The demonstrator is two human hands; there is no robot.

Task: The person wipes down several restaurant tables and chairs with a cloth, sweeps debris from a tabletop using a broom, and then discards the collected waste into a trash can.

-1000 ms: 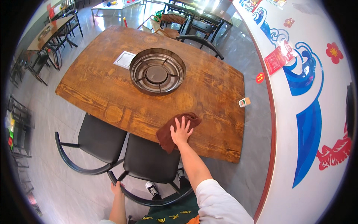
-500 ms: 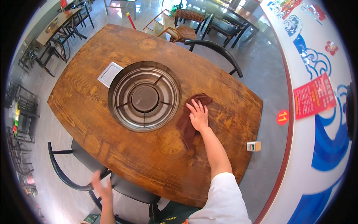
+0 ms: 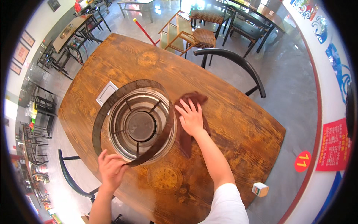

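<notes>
My left hand [image 3: 111, 173] grips the near edge of a dark metal ring [image 3: 161, 142]. The ring is tilted and raised around the round burner [image 3: 141, 126] set into the wooden table [image 3: 238, 156]. To the burner's right, my right hand [image 3: 193, 121] lies with spread fingers on a crumpled dark brown cloth [image 3: 185, 145]. The cloth rests on the tabletop, and part of it is hidden beneath that hand.
A small white and tan box [image 3: 260, 189] sits by the table's right edge. Beyond the burner is a square silver plate [image 3: 107, 92]. Black chairs [image 3: 231, 59] stand around the table, and a wooden stand [image 3: 179, 31] is behind it.
My left hand has come up from beside the table and taken hold of the metal ring, which is now lifted and tilted. My right hand stays on the cloth. The view has shifted.
</notes>
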